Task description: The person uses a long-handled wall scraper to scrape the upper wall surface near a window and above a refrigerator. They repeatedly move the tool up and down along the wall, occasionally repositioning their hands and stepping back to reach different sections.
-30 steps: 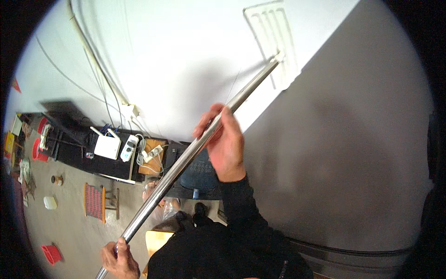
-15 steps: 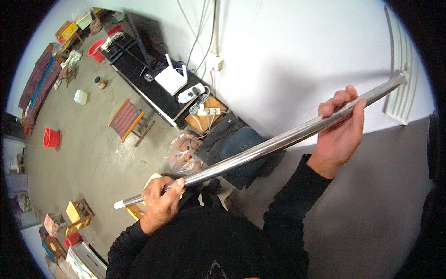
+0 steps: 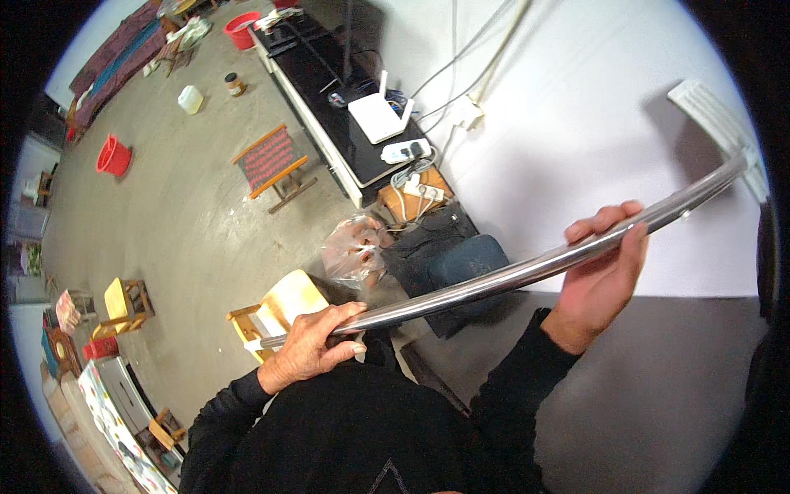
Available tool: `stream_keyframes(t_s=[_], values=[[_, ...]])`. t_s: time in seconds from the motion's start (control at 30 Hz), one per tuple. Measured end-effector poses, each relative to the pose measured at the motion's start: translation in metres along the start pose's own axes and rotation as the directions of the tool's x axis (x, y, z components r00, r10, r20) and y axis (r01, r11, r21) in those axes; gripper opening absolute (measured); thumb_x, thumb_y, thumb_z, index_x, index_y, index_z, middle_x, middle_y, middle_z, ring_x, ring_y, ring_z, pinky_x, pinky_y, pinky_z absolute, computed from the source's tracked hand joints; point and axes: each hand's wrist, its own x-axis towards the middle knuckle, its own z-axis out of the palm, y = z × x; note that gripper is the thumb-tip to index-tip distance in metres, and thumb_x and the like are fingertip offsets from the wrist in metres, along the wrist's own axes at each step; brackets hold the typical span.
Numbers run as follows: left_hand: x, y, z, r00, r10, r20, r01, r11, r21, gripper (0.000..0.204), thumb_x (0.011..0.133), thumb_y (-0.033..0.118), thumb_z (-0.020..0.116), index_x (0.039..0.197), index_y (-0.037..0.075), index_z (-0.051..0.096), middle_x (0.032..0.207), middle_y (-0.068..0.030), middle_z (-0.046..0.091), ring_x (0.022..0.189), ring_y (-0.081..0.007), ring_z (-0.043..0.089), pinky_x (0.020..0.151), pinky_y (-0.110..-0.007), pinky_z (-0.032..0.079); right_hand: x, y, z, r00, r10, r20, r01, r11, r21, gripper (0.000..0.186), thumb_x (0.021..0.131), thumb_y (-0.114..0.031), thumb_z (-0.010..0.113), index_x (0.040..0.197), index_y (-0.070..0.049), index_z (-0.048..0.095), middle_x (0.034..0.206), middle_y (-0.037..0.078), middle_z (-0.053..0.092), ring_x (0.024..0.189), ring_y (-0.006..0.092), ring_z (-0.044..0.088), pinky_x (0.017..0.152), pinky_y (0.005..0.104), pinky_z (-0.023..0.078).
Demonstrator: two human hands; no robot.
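Observation:
I hold a long shiny metal pole (image 3: pixel 469 288) slanting across in front of me, its far right end rising. At that end is a flat, white, ribbed head (image 3: pixel 699 111) close to the white wall. My left hand (image 3: pixel 313 350) lies over the lower part of the pole, fingers across it and thumb on the near side. A light-coloured tip (image 3: pixel 262 343) sticks out beyond this hand. Higher up, my right hand (image 3: pixel 605 255) cradles the pole from beneath, with thumb and fingers on opposite sides.
A yellow chair (image 3: pixel 292 296) stands by my left hand. Beyond the pole are a dark blue padded seat (image 3: pixel 467 262), a clear plastic bag (image 3: pixel 355 247) and a black-topped cabinet (image 3: pixel 325 99) with a white router (image 3: pixel 377 117). A folding stool (image 3: pixel 270 160) and red bucket (image 3: pixel 113 156) stand on the floor.
The view has turned, shifting the room. The ribbed head has swung to a different angle at the wall. My left hand's fingers have loosened and straightened, and it sits nearer the pole's lower tip.

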Motion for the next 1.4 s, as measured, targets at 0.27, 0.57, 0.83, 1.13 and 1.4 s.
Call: stream_keyframes(t_s=[0.27, 0.57, 0.83, 1.13, 1.4], values=[[-0.052, -0.010, -0.016, 0.985, -0.154, 0.082, 0.150, 0.987, 0.052, 0.040, 0.085, 0.024, 0.071, 0.116, 0.004, 0.056, 0.094, -0.0162, 0.065, 0.080, -0.0339, 0.066, 0.070, -0.040, 0.053, -0.096, 0.063, 0.047, 0.943, 0.322, 0.079, -0.328, 0.942, 0.074, 0.028, 0.098, -0.025, 0.054, 0.115, -0.004, 0.046, 0.083, 0.010, 0.062, 0.066, 0.0229, 0.066, 0.058, 0.0312, 0.055], [-0.141, -0.053, 0.023, 0.932, -0.340, -0.127, 0.345, 0.938, 0.022, 0.047, 0.085, 0.020, 0.071, 0.127, 0.010, 0.053, 0.106, -0.0183, 0.065, 0.094, -0.0352, 0.066, 0.077, -0.041, 0.053, -0.151, 0.104, 0.045, 0.886, 0.454, 0.096, -0.456, 0.890, 0.001, 0.016, 0.099, -0.016, 0.053, 0.107, -0.005, 0.045, 0.081, 0.008, 0.061, 0.065, 0.0184, 0.067, 0.050, 0.0230, 0.049], [-0.352, -0.163, 0.051, 0.712, -0.650, -0.265, 0.702, 0.663, 0.260, 0.038, 0.076, 0.011, 0.072, 0.111, 0.009, 0.058, 0.098, -0.0186, 0.064, 0.091, -0.0402, 0.060, 0.075, -0.048, 0.048, -0.180, 0.171, 0.075, 0.814, 0.565, 0.135, -0.563, 0.825, -0.053, 0.016, 0.095, -0.014, 0.061, 0.096, -0.006, 0.046, 0.078, 0.007, 0.062, 0.058, 0.0175, 0.066, 0.044, 0.0208, 0.045], [-0.477, -0.179, 0.081, 0.480, -0.810, -0.338, 0.876, 0.460, 0.142, 0.034, 0.079, 0.031, 0.068, 0.100, 0.006, 0.058, 0.075, -0.0225, 0.063, 0.068, -0.0430, 0.062, 0.061, -0.048, 0.048, -0.167, 0.299, 0.134, 0.764, 0.621, 0.175, -0.610, 0.783, -0.121, 0.025, 0.093, -0.022, 0.065, 0.086, -0.008, 0.045, 0.071, 0.002, 0.051, 0.051, 0.0095, 0.051, 0.045, 0.0271, 0.052], [-0.470, -0.178, 0.092, 0.522, -0.740, -0.424, 0.807, 0.589, -0.034, 0.030, 0.088, 0.033, 0.059, 0.102, 0.007, 0.058, 0.067, -0.0227, 0.058, 0.061, -0.0392, 0.060, 0.057, -0.044, 0.046, -0.058, 0.361, 0.171, 0.835, 0.550, 0.024, -0.531, 0.816, -0.227, 0.029, 0.089, -0.027, 0.069, 0.088, -0.008, 0.048, 0.068, 0.002, 0.050, 0.046, 0.0131, 0.049, 0.039, 0.0289, 0.045]])
